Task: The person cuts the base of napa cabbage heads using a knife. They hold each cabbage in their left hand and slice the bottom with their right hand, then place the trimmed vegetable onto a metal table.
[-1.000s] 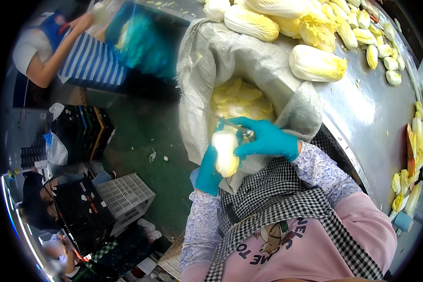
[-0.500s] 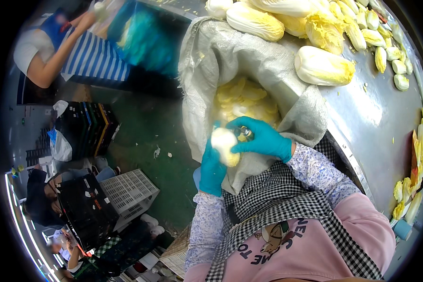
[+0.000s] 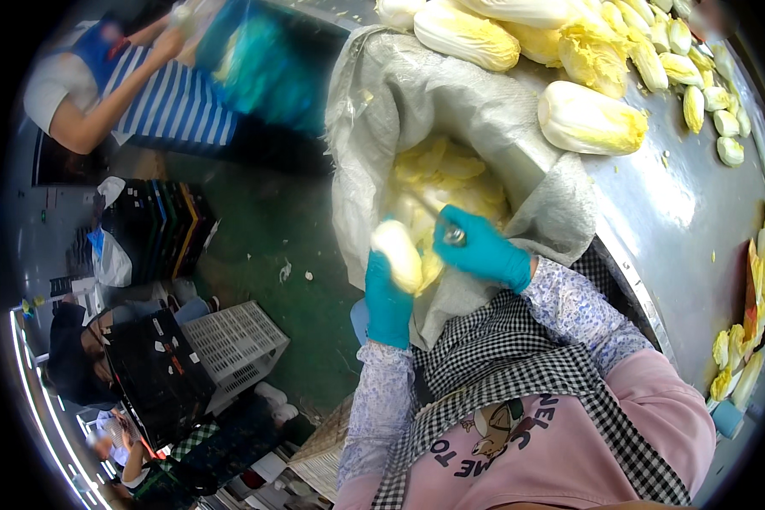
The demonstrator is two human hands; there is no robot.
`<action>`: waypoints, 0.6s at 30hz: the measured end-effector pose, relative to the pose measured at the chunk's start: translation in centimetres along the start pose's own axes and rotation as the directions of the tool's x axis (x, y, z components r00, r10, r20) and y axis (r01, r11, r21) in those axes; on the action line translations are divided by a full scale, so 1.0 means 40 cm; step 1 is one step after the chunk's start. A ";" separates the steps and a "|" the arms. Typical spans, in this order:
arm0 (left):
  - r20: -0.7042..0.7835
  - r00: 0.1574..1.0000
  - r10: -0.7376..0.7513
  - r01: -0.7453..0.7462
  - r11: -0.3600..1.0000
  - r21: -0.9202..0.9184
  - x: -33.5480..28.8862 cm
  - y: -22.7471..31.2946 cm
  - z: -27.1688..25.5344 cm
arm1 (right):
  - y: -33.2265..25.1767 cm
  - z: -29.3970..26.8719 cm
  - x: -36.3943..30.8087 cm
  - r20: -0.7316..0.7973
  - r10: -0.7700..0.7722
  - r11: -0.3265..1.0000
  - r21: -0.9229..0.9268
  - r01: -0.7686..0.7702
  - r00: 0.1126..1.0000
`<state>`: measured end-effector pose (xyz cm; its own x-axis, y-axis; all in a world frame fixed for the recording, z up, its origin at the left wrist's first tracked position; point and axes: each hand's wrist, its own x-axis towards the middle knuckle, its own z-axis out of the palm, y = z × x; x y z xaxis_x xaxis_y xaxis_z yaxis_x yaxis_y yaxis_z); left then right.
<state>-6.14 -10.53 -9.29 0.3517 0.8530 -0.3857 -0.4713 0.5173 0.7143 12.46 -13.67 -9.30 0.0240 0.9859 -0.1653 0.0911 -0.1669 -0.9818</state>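
Both my hands wear teal gloves, over the mouth of a white woven sack (image 3: 374, 110). My left hand (image 3: 388, 299) is closed round a small pale napa cabbage (image 3: 397, 252), its white base pointing up and away from me. A yellow leaf (image 3: 431, 270) hangs at its right side. To the right of the cabbage, apart from it, my right hand (image 3: 482, 251) is closed round a knife (image 3: 455, 236); its metal handle end shows and its blade is a blurred streak over the sack. Loose yellow and white leaves (image 3: 455, 174) fill the sack's inside.
On the metal table (image 3: 654, 229) to the right lie a big napa cabbage (image 3: 591, 119) and several more behind it. Small trimmed cabbages (image 3: 694, 109) lie at the far right. A co-worker in a striped apron (image 3: 170, 98) stands far left. Black crates (image 3: 157, 374) stand on the green floor.
My right hand has drawn back from the cabbage a little to the right, with the knife. The cabbage has tipped in my left hand, showing its long side, and a leaf hangs loose.
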 end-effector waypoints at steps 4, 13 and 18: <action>0.097 0.988 -0.119 0.136 0.970 -0.200 0.011 0.015 -0.032 | 0.044 -0.054 0.041 -0.254 0.164 0.946 -0.233 -0.225 0.953; 0.224 0.941 -0.254 0.196 0.948 0.251 0.002 -0.006 -0.024 | -0.030 -0.007 0.011 0.182 -0.058 0.987 0.155 0.029 0.982; 0.242 0.965 -0.102 0.060 0.983 0.174 0.015 -0.007 -0.001 | -0.039 -0.004 0.009 0.084 -0.060 0.977 0.208 0.041 0.995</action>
<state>-5.83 -10.18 -9.74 0.5833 0.7535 -0.3034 -0.3017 0.5478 0.7803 12.48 -13.04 -7.82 -0.0651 0.9914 -0.1136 -0.1174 -0.1206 -0.9857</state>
